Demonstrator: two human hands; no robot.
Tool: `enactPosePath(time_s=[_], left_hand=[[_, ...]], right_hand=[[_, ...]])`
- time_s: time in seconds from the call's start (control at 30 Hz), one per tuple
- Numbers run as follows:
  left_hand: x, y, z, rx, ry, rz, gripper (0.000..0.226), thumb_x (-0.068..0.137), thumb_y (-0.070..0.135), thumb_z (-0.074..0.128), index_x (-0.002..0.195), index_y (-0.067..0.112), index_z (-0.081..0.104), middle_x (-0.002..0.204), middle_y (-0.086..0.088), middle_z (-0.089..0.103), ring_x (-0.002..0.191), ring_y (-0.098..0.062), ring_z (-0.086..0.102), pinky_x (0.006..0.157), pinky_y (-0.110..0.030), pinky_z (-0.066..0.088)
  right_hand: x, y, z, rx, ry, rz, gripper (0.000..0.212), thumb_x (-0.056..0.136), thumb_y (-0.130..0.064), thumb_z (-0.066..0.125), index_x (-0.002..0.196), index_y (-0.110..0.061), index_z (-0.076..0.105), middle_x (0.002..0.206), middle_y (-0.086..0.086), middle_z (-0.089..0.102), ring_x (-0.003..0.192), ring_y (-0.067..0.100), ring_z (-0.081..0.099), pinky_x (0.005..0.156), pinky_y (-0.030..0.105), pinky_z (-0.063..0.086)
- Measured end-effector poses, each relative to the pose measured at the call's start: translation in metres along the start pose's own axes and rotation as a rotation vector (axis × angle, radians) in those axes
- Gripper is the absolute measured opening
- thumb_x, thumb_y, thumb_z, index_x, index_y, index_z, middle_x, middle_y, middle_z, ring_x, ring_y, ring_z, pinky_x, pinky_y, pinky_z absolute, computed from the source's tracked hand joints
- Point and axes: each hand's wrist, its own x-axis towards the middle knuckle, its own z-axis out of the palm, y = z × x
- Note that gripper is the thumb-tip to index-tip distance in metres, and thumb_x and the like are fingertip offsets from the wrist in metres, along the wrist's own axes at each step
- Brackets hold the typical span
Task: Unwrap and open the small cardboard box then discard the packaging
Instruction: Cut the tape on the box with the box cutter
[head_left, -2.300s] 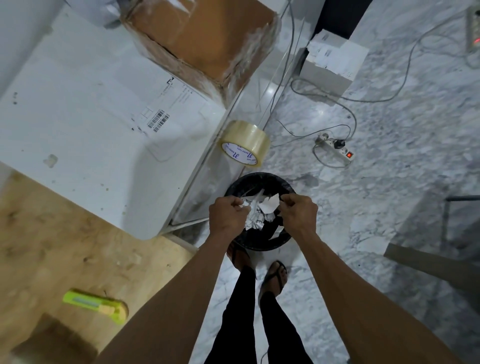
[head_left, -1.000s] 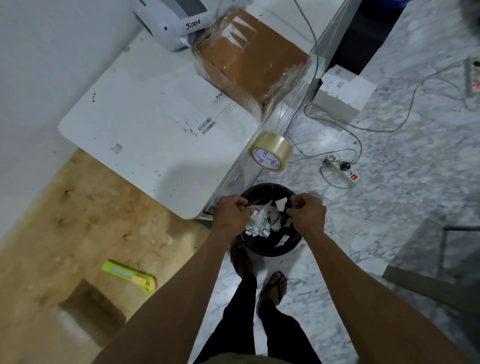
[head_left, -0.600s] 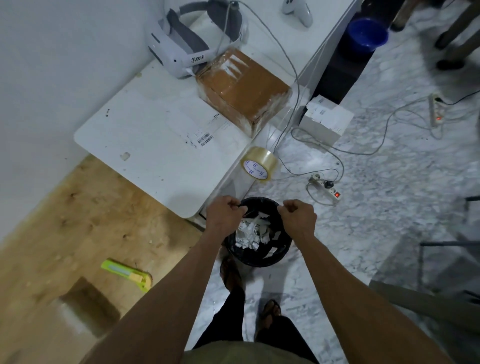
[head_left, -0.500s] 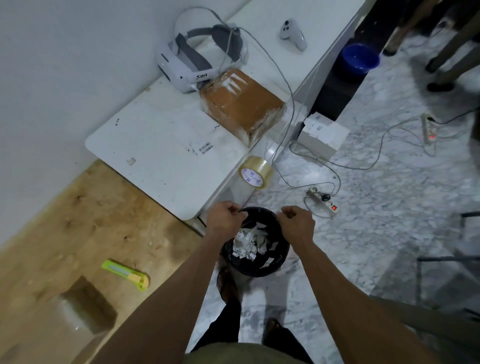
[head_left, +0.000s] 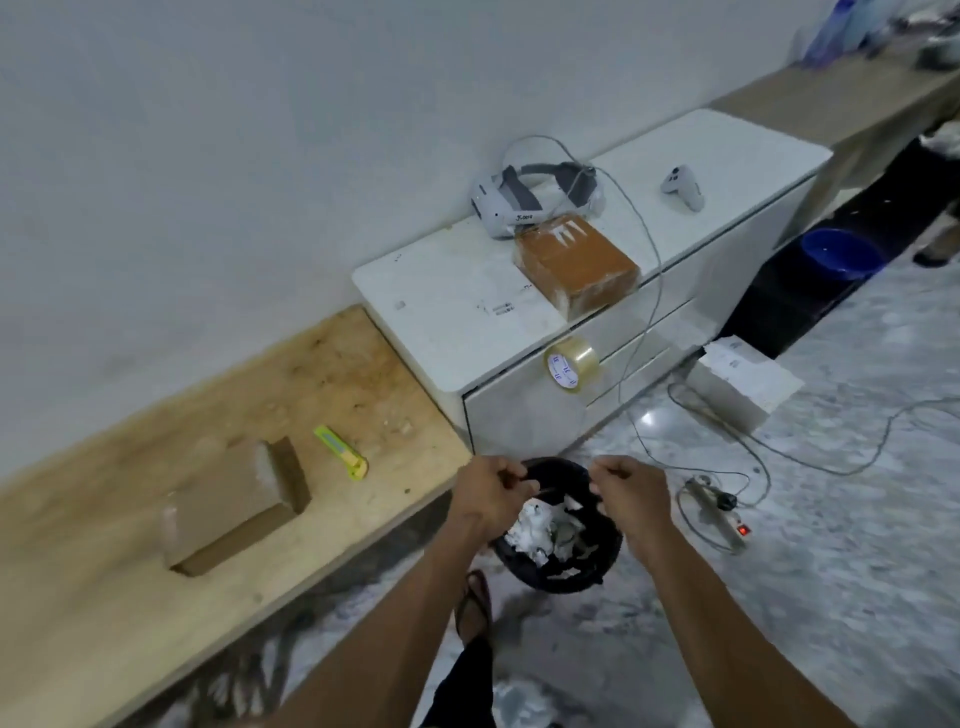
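Beside one bin (head_left: 605, 569) (black), two cardboard boxes (head_left: 234, 506) (head_left: 579, 262).

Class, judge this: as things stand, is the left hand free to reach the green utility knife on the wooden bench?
Probably not yet: the left hand is curled over the black bin. The utility knife lies unobstructed.

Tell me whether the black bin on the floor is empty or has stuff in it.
Not empty. The black bin holds crumpled white packaging scraps, visible between the hands above its rim. How deep the pile goes cannot be told.
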Motion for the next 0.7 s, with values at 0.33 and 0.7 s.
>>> enactPosePath(time_s=[0.33,0.7], left_hand=[[-0.102,-0.086,-0.095,-0.053,0.280,-0.188,0.017,0.084,0.028,0.075,0.091,0.013,0.075,0.088,-0.002,0.074,0.083,-0.014,0.067,0.074,-0.028,0.055],[-0.126,-0.189,-0.192,-0.190,0.556,-0.387,0.022,0.081,0.029,0.078,0.094,0.011,0.075,0.085,-0.001,0.073,0.073,-0.008,0.066,0.058,-0.008,0.044]], right_hand=[[-0.080,-0.032,0.091,-0.154,-0.441,-0.093,0.012,0.086,-0.020,0.067,0.074,-0.018,0.070,0.081,0.007,0.074,0.080,0.023,0.071,0.079,0.044,0.058],[-0.119,-0.073,0.245,-0.327,-0.651,-0.324,0.009,0.084,-0.021,0.069,0.077,-0.023,0.071,0.083,0.001,0.074,0.079,0.019,0.071,0.067,0.035,0.055]])
